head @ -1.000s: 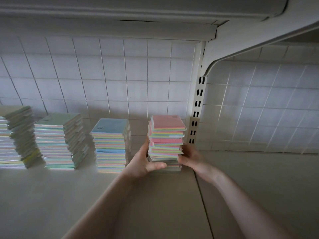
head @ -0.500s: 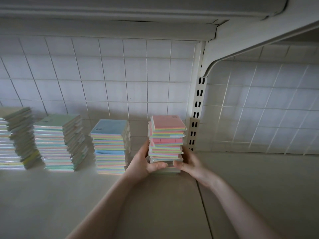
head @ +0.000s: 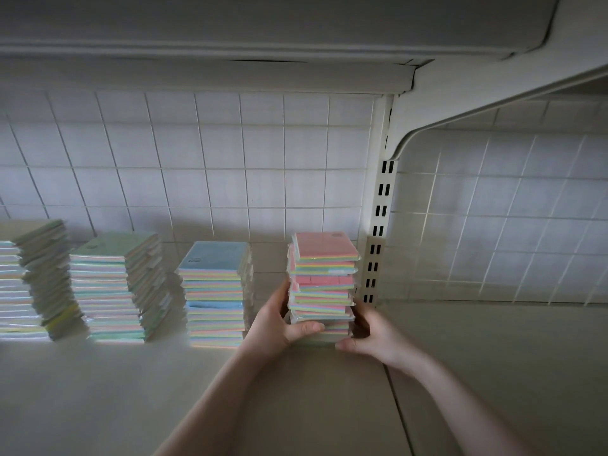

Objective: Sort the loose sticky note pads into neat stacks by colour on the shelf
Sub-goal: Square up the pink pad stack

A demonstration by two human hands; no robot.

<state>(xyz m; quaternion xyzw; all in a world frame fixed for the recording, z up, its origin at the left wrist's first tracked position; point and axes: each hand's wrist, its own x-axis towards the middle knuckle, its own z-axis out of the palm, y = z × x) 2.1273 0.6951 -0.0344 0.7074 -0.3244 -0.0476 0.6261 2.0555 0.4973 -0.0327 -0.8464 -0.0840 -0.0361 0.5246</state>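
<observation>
A pink-topped stack of sticky note pads [head: 324, 278] stands on the cream shelf [head: 296, 399], right beside the slotted upright. My left hand [head: 279, 324] grips the stack's lower left side, thumb across the front. My right hand [head: 371, 334] grips the lower right corner, thumb at the base. The stack's pads sit slightly uneven. To the left stand a blue-topped stack [head: 215, 294], a green-topped stack [head: 118, 287] and a pale stack [head: 31, 281] cut by the left edge.
A slotted white upright [head: 378, 232] rises just right of the pink stack. A wire grid back panel [head: 197, 166] closes the rear, and an upper shelf [head: 230, 37] hangs overhead. A seam splits the shelf; the right bay [head: 510, 357] lies beyond it.
My right hand has slid lower and closer round the stack's right corner. My left hand stays on the left side; the stack has barely shifted.
</observation>
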